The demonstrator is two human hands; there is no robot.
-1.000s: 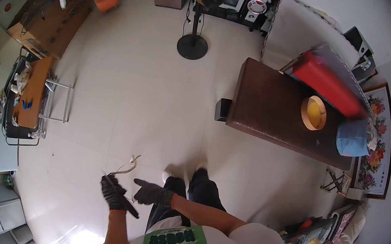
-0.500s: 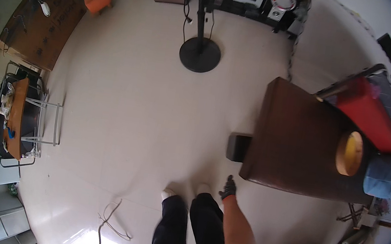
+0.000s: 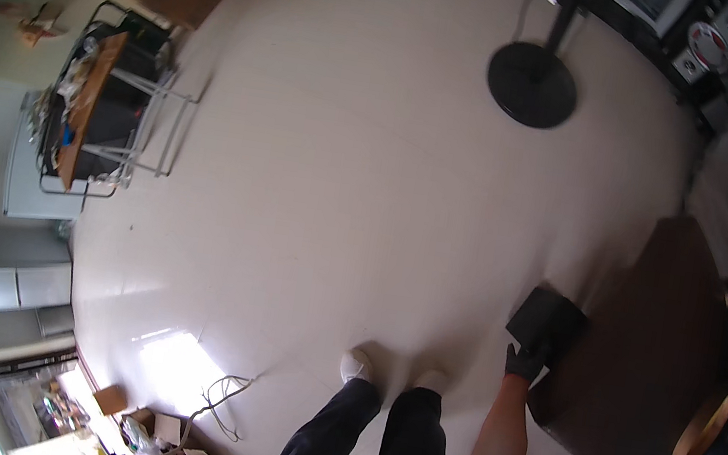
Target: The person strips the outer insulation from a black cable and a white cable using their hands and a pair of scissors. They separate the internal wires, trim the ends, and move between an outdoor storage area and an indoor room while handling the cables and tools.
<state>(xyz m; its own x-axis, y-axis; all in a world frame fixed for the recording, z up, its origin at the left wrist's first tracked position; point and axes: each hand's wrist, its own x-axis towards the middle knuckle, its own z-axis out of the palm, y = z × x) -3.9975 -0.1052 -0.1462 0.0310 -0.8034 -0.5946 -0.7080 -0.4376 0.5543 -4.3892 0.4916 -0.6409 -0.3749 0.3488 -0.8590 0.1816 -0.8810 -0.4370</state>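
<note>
My right hand point(image 3: 526, 362), in a dark grey glove, reaches forward from the lower edge to a black box-shaped object point(image 3: 541, 316). Its fingers lie over the near side of the box, dark against dark, with the thumb out to the left; they appear closed on it. The box sits beside the left edge of a brown table-like piece with a smooth top point(image 3: 646, 342). From this view I cannot tell whether the box touches the floor. My left hand is out of view.
A black round stand base point(image 3: 533, 86) is on the pale floor at the far right. A folding table point(image 3: 92, 110) with clutter stands at the left. Cables point(image 3: 220, 393) and open cartons point(image 3: 168, 428) lie at the lower left. A wooden bowl point(image 3: 703, 432) shows at the right.
My view has turned left, so the room's things sit differently in it. My right hand has moved forward from beside the brown piece's near corner onto the black box.
</note>
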